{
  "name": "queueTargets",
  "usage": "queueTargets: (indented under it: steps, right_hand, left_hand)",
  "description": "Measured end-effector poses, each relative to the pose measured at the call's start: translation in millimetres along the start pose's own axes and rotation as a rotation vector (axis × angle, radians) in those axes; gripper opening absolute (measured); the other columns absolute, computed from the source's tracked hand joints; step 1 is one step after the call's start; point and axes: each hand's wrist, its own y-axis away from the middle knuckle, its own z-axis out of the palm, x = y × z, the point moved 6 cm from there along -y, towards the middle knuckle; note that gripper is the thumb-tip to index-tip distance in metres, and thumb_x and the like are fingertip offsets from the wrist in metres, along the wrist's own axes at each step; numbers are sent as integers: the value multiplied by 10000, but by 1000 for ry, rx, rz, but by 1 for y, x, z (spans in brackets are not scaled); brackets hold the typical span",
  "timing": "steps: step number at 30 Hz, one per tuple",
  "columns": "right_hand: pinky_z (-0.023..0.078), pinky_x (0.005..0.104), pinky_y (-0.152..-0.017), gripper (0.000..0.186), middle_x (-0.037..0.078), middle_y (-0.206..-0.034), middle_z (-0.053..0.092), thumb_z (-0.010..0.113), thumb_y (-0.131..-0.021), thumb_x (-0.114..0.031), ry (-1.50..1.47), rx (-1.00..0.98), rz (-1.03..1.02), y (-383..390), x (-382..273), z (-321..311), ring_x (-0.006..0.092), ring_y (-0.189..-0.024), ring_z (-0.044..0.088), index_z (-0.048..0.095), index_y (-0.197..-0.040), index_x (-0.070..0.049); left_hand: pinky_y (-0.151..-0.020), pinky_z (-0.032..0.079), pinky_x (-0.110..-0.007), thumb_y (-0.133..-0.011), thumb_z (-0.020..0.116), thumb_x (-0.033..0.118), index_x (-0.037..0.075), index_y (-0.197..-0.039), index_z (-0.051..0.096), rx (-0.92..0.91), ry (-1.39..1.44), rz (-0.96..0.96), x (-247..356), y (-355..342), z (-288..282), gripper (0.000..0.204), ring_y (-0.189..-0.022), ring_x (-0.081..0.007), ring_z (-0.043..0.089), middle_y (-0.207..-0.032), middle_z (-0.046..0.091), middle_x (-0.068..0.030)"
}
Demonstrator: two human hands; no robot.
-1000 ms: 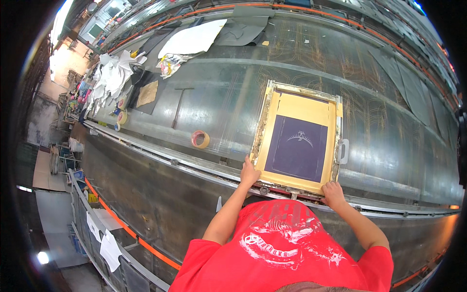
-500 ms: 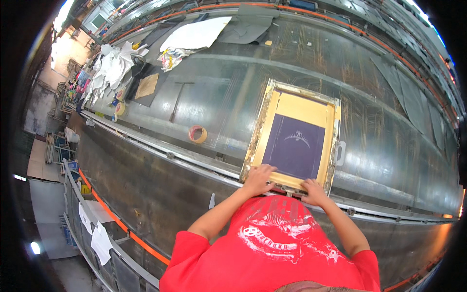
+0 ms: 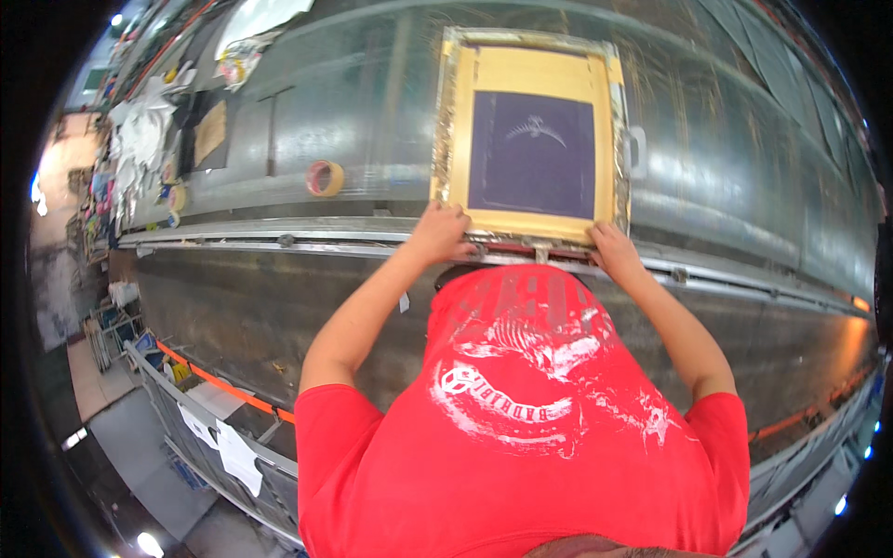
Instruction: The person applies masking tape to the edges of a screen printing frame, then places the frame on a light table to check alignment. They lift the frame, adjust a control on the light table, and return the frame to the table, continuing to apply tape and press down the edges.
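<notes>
A screen-printing frame lies flat on the long metal table right in front of me. Yellow tape borders its dark purple mesh, which carries a pale curved design near the top. My left hand is closed around the near left corner of the frame. At the near right corner, my right hand grips the edge, its fingertips over the rim. A light grey handle-like piece stands beside the frame's right side.
A roll of tape rests on the table to the left. Farther left are a dark T-shaped tool, a brown patch and crumpled white material. A metal rail runs along the near edge.
My view has turned and tipped down, so the table and frame sit higher in the picture. Both hands stay at the frame's near corners.
</notes>
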Motion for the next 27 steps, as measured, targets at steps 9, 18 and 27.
queueTargets:
  steps: [9, 18, 27]
  right_hand:
    - [484, 429, -840, 371, 146, -1030, 548, 640, -667, -7, 5, -40, 33, -22, -10, 8, 345, -984, 553, 563, -1030, -10]
    - [404, 437, -1042, 537, 148, -1257, 554, 699, -792, -172, -11, -65, -38, -14, -30, -9, 321, -1231, 510, 544, -1282, -17]
    - [394, 435, -1069, 725, 274, -1290, 526, 726, -777, -195, -415, 517, 691, 16, 85, 18, 432, -1234, 491, 425, -1400, 21]
  left_hand:
    - [-937, 399, -498, -765, 725, 525, 89, -1108, 656, -168, 108, -28, 26, -47, -1, 559, -1116, -302, 573, -1103, 614, -118]
    - [-959, 383, -458, -805, 661, 616, 87, -1109, 672, -37, 215, -151, 46, -50, 1, 609, -1128, -295, 561, -1135, 620, -100]
    - [-1051, 354, -470, -785, 705, 163, -3, -1355, 458, 595, 469, -581, -48, 18, -3, 643, -1203, -415, 504, -1315, 503, -259]
